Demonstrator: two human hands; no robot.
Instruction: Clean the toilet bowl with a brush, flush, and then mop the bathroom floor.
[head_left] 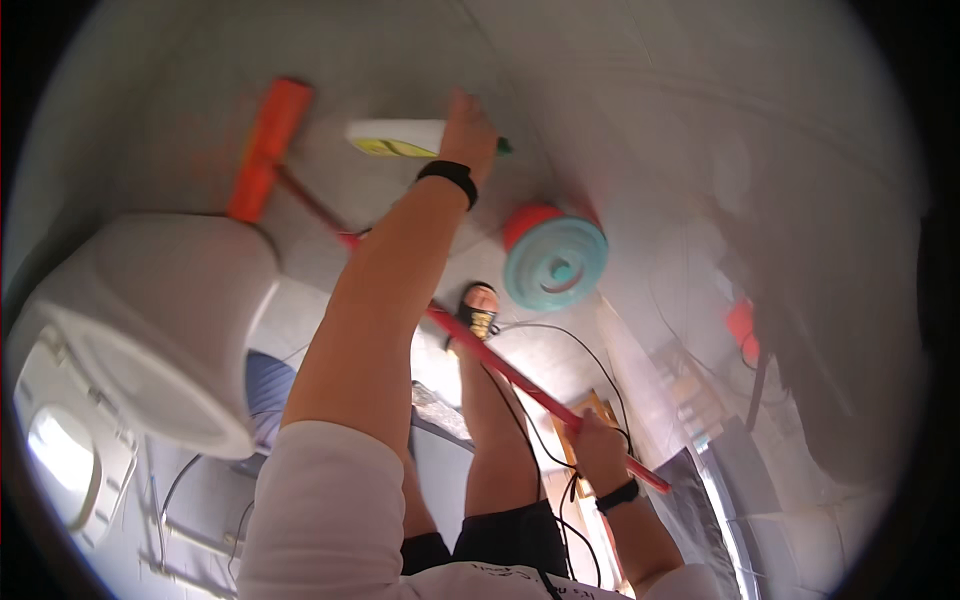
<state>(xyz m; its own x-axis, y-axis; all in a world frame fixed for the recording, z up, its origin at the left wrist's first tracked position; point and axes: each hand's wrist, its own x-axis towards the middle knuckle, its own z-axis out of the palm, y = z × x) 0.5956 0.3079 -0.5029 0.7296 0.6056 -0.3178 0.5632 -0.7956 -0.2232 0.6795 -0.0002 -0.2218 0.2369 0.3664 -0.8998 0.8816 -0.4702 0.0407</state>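
Note:
My left hand (468, 140) is stretched far forward, closed around a white bottle (385, 136) with a yellow label and a green cap. The bottle lies roughly level above the floor. Near my body, my right hand (600, 450) grips the red handle of a long-handled floor tool (500, 365). That handle runs up and left, passing behind my left forearm, to a wide orange head (270, 150). The head rests by the toilet at the far left; blur hides whether it has bristles or a blade.
A white toilet (190, 310) stands at the left. Right of my left hand sits a red bucket (530, 218) with a light-blue lid (560, 265). My sandalled foot (479, 308) is just below it. Black cables (585, 345) hang around my legs. A wall rises at the right.

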